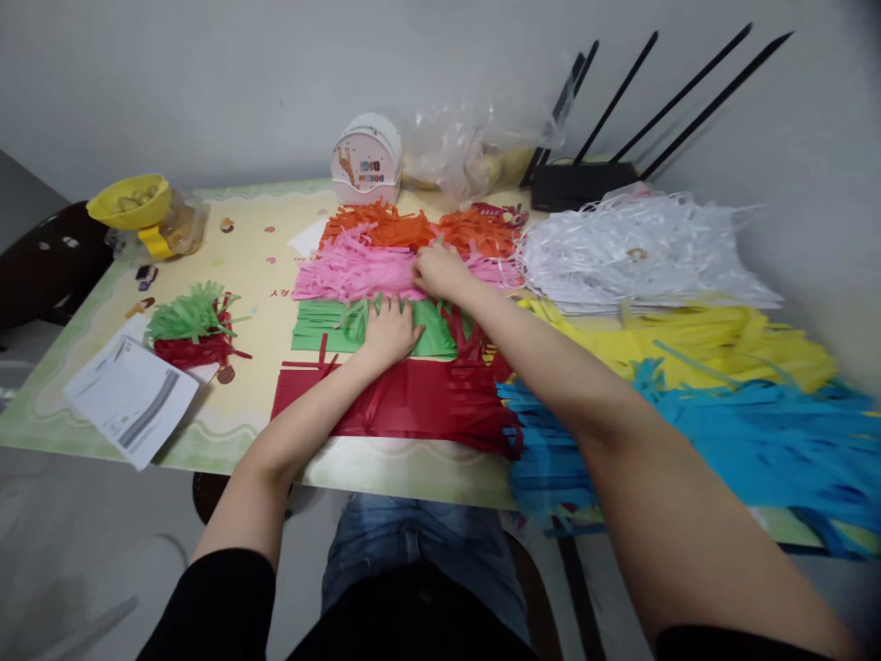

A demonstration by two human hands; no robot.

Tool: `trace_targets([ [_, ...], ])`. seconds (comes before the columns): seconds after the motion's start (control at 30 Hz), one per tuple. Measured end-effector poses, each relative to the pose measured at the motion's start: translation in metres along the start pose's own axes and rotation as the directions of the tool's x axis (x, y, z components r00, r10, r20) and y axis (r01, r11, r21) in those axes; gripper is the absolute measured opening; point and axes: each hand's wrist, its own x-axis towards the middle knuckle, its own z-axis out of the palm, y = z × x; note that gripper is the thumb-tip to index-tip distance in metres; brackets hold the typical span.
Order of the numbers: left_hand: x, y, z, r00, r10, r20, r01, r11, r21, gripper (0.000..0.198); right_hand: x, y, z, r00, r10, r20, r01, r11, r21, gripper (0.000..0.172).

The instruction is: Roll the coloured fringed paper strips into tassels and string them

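On the tabletop (240, 252), the green fringed paper (437, 335) is partly covered by the left hand (392, 330), laid palm down with fingers slightly spread and nothing seen gripped; loose green strips lie at the fingertips. The pink fringed paper (382, 271), placed just beyond the green towards the back edge, is overlapped by the right hand (442, 273), whose fingers are curled; whether a strip is pinched cannot be told. The red fringed paper (413, 395) is set towards the front edge, the orange fringed paper (405, 231) beyond the pink.
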Motion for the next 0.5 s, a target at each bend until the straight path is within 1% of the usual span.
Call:
trace_targets([
  [0.07, 0.002, 0.002, -0.005, 0.997, 0.028, -0.068, -0.026, 0.999, 0.023, 0.054, 0.001, 0.0, 0.002, 1.0, 0.004, 0.01, -0.004, 1.0, 0.012, 0.033],
  [0.13, 0.005, 0.004, -0.01, 0.995, 0.031, -0.099, -0.028, 0.999, 0.024, 0.053, 0.003, 0.001, 0.004, 1.0, 0.013, 0.021, -0.013, 0.999, 0.032, 0.031],
  [0.27, 0.01, 0.005, -0.013, 0.997, -0.006, -0.072, 0.005, 1.0, -0.012, 0.058, 0.009, 0.009, 0.003, 0.997, 0.057, 0.056, -0.062, 0.994, 0.091, 0.026],
  [0.33, 0.01, 0.005, -0.012, 0.996, -0.007, -0.089, 0.006, 1.0, -0.018, 0.057, 0.012, 0.014, 0.001, 0.995, 0.073, 0.064, -0.08, 0.989, 0.122, 0.025],
  [0.4, 0.01, 0.004, -0.01, 0.995, -0.003, -0.095, 0.002, 1.0, -0.017, 0.057, 0.015, 0.018, -0.001, 0.996, 0.076, 0.056, -0.084, 0.985, 0.151, 0.028],
  [0.5, 0.011, 0.002, -0.007, 0.998, -0.008, -0.055, 0.006, 1.0, -0.029, 0.06, 0.017, 0.023, -0.003, 0.997, 0.071, 0.034, -0.076, 0.98, 0.186, 0.033],
])
